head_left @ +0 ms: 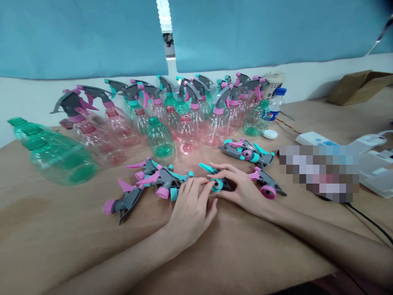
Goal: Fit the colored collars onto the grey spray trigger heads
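My right hand (242, 184) is closed round a grey and teal trigger spray head (217, 185), its teal collar turned towards me. Against that collar rest the fingertips of my left hand (192, 205), thumb and index finger pinched together. Whether a small part sits between those fingertips is hidden. Just left of my hands lie several loose grey spray heads with pink or teal parts, among them a pink-collared spray head (125, 203). Another pink-collared spray head (268, 188) lies right of my right hand, and a small pile of spray heads (247, 152) is behind it.
Behind stand rows of clear pink and green bottles, many with spray heads; an open green bottle (160, 137) is in front. Green bottles (58, 155) lean at left. At right are a blue-capped bottle (276, 105), a white power strip (317, 139), a cable and a cardboard box (359, 88).
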Demonstrator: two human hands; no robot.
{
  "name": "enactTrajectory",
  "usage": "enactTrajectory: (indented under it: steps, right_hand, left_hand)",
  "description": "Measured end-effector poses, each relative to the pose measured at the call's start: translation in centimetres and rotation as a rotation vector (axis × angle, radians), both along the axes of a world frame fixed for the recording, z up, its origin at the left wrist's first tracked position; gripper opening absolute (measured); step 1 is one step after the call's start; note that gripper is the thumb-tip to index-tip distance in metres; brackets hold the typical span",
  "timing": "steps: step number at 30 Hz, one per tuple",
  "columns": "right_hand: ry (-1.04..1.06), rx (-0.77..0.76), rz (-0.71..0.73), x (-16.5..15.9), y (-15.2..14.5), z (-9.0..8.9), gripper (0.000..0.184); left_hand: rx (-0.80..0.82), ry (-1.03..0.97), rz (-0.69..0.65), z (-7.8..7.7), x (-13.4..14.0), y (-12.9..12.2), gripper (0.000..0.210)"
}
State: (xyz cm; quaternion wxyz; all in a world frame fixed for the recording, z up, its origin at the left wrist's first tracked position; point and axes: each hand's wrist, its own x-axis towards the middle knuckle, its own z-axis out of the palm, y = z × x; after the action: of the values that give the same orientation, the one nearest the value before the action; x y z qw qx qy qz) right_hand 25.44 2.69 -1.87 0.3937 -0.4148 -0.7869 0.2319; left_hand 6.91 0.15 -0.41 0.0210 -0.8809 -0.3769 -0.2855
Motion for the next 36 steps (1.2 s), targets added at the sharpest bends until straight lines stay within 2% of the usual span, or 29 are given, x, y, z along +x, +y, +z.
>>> enactTrajectory:
  steps: [8, 18, 26, 32, 36]
  right_hand:
    - [0.014, -0.005, -0.009, -0.08, -0.11, -0.02, 0.030]
    - [0.011, 0.028, 0.000, 0.05, -0.02, -0.08, 0.032]
    - [-0.011, 0.003, 0.047, -0.05, -0.17, 0.21, 0.028]
    - [-0.025, 0.012, 0.060, 0.05, -0.26, 0.32, 0.029]
    - [-0.021, 0.019, 0.065, 0.09, -0.39, 0.44, 0.029]
  left_hand:
    - [-0.074, -0.088, -0.040, -0.11, 0.25, 0.02, 0.031]
    - [-0.145, -0.092, -0.054, -0.25, -0.14, 0.34, 0.034]
    - [-0.207, -0.240, -0.060, 0.23, -0.28, 0.60, 0.023]
    - [-0.287, -0.295, -0.056, 0.01, -0.49, 0.58, 0.019]
    - [-0.251, -0.297, -0.063, -0.15, -0.51, 0.62, 0.019]
